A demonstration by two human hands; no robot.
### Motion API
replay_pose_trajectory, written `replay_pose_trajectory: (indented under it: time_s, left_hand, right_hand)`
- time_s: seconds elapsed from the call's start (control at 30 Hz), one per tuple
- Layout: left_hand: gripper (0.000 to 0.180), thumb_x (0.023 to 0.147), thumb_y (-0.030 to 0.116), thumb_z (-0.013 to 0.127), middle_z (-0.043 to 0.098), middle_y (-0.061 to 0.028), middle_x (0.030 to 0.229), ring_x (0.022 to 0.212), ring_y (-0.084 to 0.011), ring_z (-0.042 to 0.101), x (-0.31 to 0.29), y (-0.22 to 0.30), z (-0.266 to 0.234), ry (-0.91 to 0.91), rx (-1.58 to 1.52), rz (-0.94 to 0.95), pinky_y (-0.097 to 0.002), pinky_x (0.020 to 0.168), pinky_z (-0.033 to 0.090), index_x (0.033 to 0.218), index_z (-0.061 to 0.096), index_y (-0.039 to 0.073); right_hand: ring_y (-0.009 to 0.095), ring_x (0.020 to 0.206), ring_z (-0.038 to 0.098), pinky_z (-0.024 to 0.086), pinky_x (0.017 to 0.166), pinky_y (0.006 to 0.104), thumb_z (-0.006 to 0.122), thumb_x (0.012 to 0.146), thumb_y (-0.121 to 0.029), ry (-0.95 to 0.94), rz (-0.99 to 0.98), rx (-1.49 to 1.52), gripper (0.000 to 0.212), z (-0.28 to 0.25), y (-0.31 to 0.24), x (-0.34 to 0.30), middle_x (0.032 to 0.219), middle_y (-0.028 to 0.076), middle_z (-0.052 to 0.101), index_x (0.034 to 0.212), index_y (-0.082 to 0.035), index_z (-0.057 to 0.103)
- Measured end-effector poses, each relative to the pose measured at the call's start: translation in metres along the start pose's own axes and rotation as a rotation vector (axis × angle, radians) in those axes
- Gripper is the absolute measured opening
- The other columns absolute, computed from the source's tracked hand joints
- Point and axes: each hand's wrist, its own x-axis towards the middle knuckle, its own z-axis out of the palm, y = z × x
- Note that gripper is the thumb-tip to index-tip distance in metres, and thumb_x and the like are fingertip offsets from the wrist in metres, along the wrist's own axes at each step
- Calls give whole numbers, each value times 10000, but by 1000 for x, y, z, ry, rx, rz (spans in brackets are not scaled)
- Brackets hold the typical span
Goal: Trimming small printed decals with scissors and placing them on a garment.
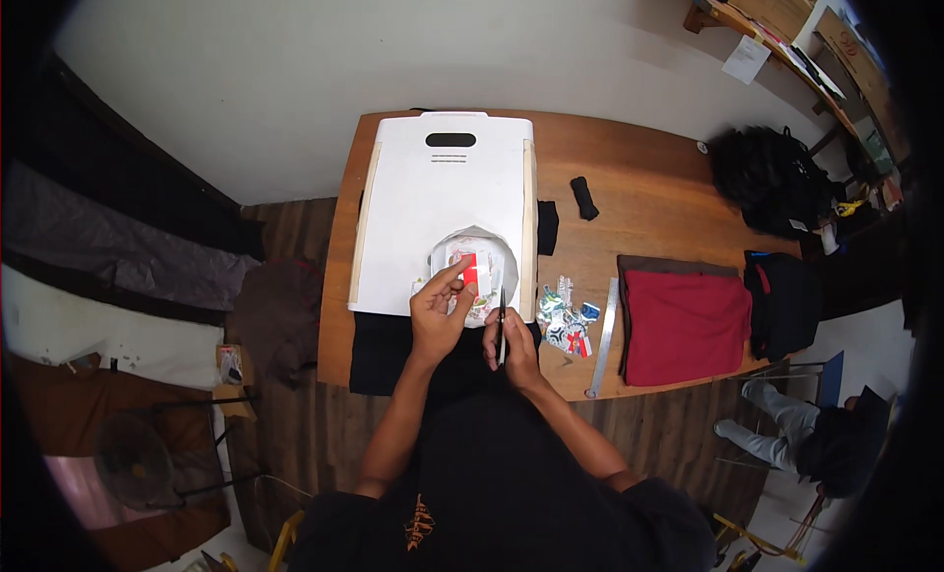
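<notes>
Black shirt (511,474) nearest; beyond, red-and-white piece (480,271) pinched in left hand (436,311) above white board (398,203), just left of slim dark tool (502,307) gripped in right hand (519,350), long axis pointing away from shirt.

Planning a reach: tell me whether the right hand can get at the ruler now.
Probably yes: the right hand has the ruler uncovered to its right, with only cutouts between. It holds a tool, though, which it may need to put down first.
</notes>
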Motion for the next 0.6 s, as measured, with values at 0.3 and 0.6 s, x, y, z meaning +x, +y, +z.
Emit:
replay_pose_trajectory:
  time_s: [0.3,0.6]
  left_hand:
    - [412,925,-83,639,641,-64,1064,869,-65,561,5,2,5,40,-48,-63,-212,810,493,1333,585,-62]
    - [441,907,-99,651,643,-77,1079,891,-72,576,8,12,5,7,-29,18,-224,826,507,1340,575,-65]
  right_hand:
    - [69,478,342,312,474,224,315,1104,-374,-26,-44,-63,364,-2,9,5,573,-8,395,1060,-63,500]
    - [61,481,323,311,482,227,326,1107,-348,1,-26,-25,358,3,13,3,575,-27,365,1027,-49,506]
